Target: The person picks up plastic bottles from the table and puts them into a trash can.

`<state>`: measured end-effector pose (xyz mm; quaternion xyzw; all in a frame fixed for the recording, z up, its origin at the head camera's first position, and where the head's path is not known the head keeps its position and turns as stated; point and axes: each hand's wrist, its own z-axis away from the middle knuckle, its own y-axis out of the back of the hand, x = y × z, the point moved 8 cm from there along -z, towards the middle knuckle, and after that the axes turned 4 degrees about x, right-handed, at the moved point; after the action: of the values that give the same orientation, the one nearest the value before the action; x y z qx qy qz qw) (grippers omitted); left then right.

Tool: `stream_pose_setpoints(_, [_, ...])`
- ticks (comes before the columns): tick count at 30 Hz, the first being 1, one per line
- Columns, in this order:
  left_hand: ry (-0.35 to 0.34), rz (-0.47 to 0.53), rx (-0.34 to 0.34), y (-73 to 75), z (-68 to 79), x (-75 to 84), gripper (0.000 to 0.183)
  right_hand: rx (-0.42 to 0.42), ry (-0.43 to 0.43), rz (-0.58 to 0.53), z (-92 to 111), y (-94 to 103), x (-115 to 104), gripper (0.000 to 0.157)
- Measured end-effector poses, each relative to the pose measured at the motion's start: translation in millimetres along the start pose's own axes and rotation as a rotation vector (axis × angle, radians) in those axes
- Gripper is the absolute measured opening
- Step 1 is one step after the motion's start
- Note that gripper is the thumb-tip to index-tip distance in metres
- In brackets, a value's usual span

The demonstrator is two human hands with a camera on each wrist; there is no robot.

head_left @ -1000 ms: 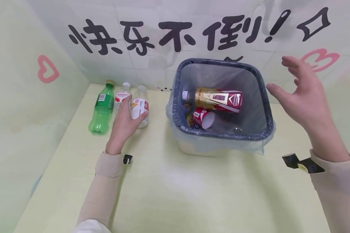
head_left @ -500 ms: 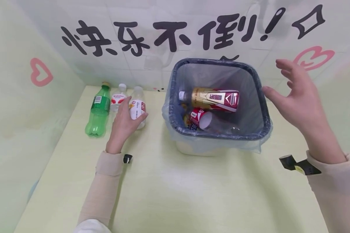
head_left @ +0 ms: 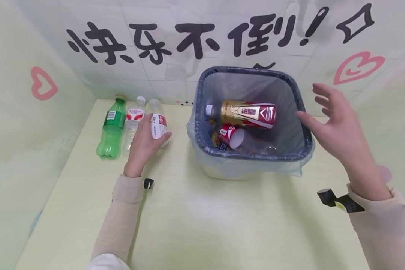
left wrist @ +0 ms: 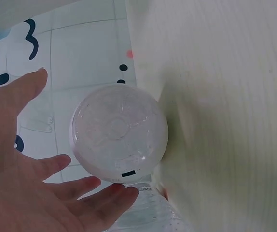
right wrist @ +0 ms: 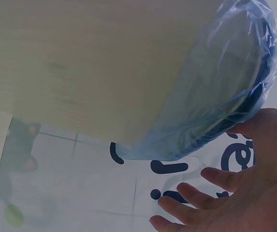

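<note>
My left hand [head_left: 145,140] lies beside a bottle with a white and red label [head_left: 159,125] on its side on the table. In the left wrist view its fingers touch one side of the bottle's round base [left wrist: 119,133], while the thumb stands apart. To the left lie a clear bottle with a red and white label [head_left: 134,114] and a green bottle [head_left: 112,129]. My right hand [head_left: 341,129] is spread beside a bin [head_left: 222,170]. Its thumb is right at the bin's dark rim [head_left: 305,123]; the right wrist view shows its fingers away from the bag.
A bluish plastic bag [head_left: 270,167] lines the bin and hangs over its rim. Inside lie a gold and red can [head_left: 248,114], a red-labelled container [head_left: 227,134] and other empties. Behind the table [head_left: 202,225] stands a wall [head_left: 175,82] with black lettering.
The white-labelled bottle has rolled slightly left, turning its label, beside my left hand. My right hand has come lower and nearer the bin. The head view has shifted a little.
</note>
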<state>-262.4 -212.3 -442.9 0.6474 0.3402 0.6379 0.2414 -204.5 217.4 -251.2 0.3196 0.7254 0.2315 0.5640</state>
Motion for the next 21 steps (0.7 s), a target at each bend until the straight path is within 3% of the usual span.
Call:
stream_pose_setpoints(13, [0.053, -0.023, -0.030, -7.8, -5.8, -11.5, 0.092, -0.022, 0.000, -0.025, 13.0, -5.0, -2.1, 0.064])
stream_pose_setpoints(21, [0.093, -0.028, -0.020, -14.0, -11.9, -10.4, 0.072, -0.034, -0.018, -0.056, 25.7, -12.0, 0.6, 0.064])
